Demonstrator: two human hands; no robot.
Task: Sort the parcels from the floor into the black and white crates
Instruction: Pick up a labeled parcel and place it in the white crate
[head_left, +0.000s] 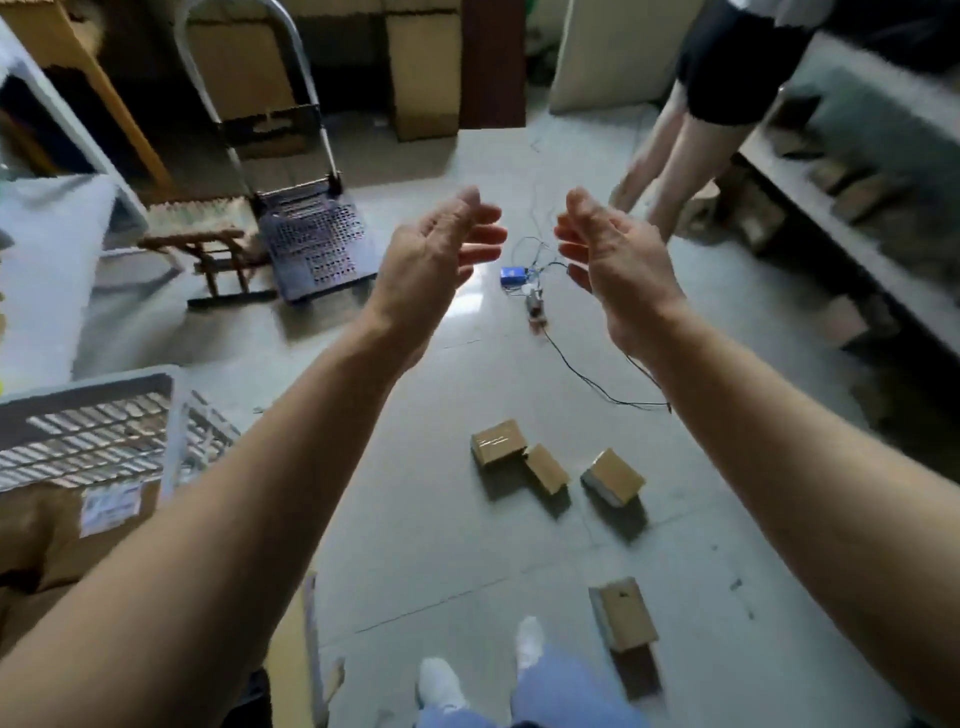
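Parcels of brown cardboard lie on the pale tiled floor in front of a worker whose left hand and right hand are raised in mid-air. The palms face each other, and the fingers are loosely spread and hold nothing. Four small boxes are visible. Three sit in a loose cluster between the outstretched forearms, two of them touching at a corner and the third just beside them. A fourth parcel, flatter and longer, lies apart, nearer the worker's white shoes. All appear closed and light enough to lift one-handed; blur hides any labels. At left, the white crate, a slatted plastic bin, appears to hold a larger labelled box, which suggests sorting has begun but is not finished. No black crate can be made out with certainty in this view. On this evidence, at least four parcels remain to be picked up. Beyond the hands, a folding hand truck, a blue device with trailing wires and a second person's legs share the room.
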